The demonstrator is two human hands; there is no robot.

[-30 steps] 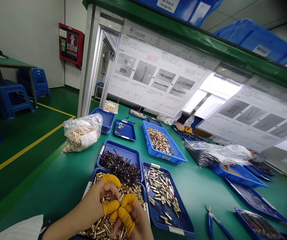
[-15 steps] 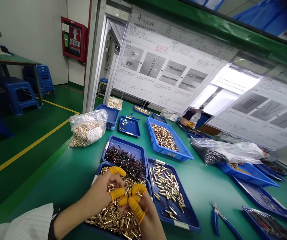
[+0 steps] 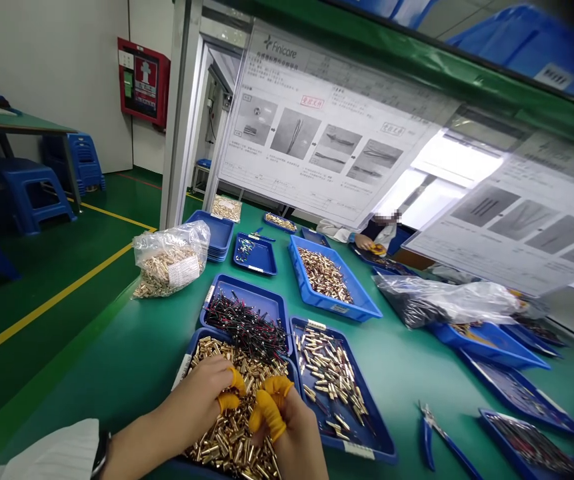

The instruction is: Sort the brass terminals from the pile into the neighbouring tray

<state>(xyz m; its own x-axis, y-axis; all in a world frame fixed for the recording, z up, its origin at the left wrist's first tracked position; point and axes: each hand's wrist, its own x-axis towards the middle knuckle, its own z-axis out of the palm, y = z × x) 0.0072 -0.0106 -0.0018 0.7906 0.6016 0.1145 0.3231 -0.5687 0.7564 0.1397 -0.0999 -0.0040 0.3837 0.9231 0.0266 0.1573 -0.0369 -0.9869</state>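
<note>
My left hand (image 3: 205, 399) and my right hand (image 3: 287, 421) hover close together over a blue tray (image 3: 187, 357) heaped with small brass tubes (image 3: 227, 443). Orange finger cots cover the fingertips of both hands. The fingers of each are curled in a pinch just above the brass pile; whatever they grip is too small to make out. Right behind this tray sits a blue tray of thin red and black wires (image 3: 247, 323). To the right lies a shallower blue tray of assembled brass pieces (image 3: 329, 377).
A clear bag of brass parts (image 3: 169, 260) lies at the left on the green table (image 3: 131, 353). A deep blue bin of brass tubes (image 3: 324, 275), stacked trays (image 3: 217, 233), plastic bags (image 3: 447, 303) and blue-handled pliers (image 3: 434, 440) lie around. Across the bench another person's hands (image 3: 367, 245) work.
Both hands have dropped lower onto the brass pile and drawn slightly apart, after being pinched together a little above it. The camera view shifted slightly.
</note>
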